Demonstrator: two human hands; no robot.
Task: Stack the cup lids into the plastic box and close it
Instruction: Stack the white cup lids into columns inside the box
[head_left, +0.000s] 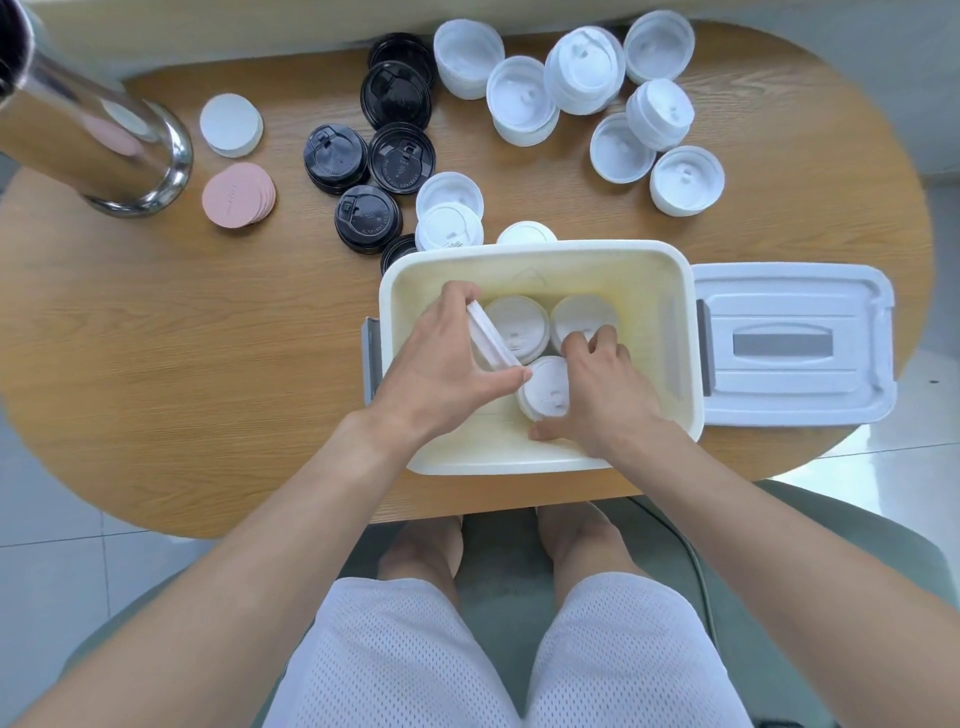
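The cream plastic box (670, 291) stands open at the table's near edge. Inside it lie white lid stacks: one at the back left (519, 325), one at the back right (579, 317), one nearer the front (548, 389). My left hand (447, 358) reaches into the box and grips a white lid stack (491, 340) turned on its edge. My right hand (597, 395) curls around the front stack, thumb low on the box floor. The box's white cover (789, 343) with a grey handle lies flat to the right of the box.
Behind the box lie several black lids (400, 156) and many white lids (582, 73), some upside down. Pink discs (236, 195) and white discs (231, 124) sit at the left beside a shiny metal pole (104, 135). My knees are under the table edge.
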